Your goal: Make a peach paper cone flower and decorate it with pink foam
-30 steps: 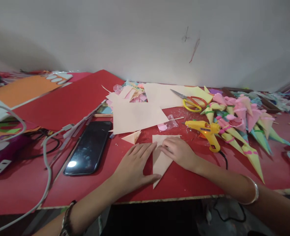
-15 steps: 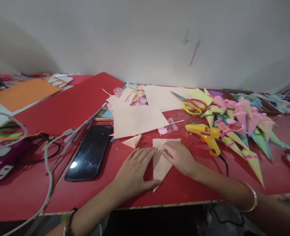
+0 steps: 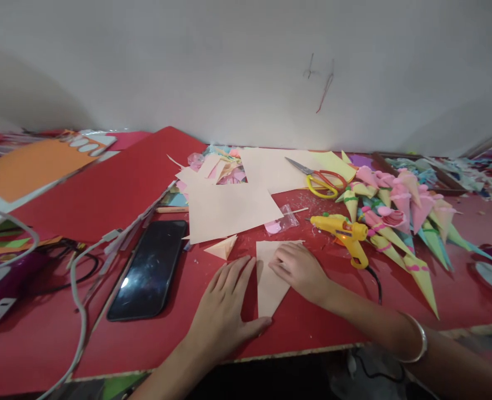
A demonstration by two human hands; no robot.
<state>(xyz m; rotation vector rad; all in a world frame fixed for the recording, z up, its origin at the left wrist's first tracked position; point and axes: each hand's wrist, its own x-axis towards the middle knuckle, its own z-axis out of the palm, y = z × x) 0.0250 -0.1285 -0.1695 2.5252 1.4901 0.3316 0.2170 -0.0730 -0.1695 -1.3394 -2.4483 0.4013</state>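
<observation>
A pale peach paper piece [image 3: 270, 283], with straight left and top edges and a slanting right one, lies on the red table. My left hand [image 3: 225, 303] is spread flat beside it, its thumb tip touching the paper's bottom corner. My right hand [image 3: 298, 271] rests on the upper right of the paper with its fingers curled and pressed down; nothing can be seen inside them. Just above my left hand lies a small folded peach cone [image 3: 223, 248]. A larger peach sheet [image 3: 229, 210] is spread behind it.
To the left are a black phone [image 3: 148, 272], a white cable [image 3: 79, 300] and a red board [image 3: 113, 183]. On the right lie a yellow glue gun [image 3: 346, 233], scissors [image 3: 319, 178] and a pile of pink, yellow and green cones [image 3: 400, 205]. The table's front edge [image 3: 296, 353] runs below.
My left hand's thumb has moved down to the paper's bottom corner, and its fingers lie off the paper's left edge. My right hand's fingers are more curled. The view has shifted slightly.
</observation>
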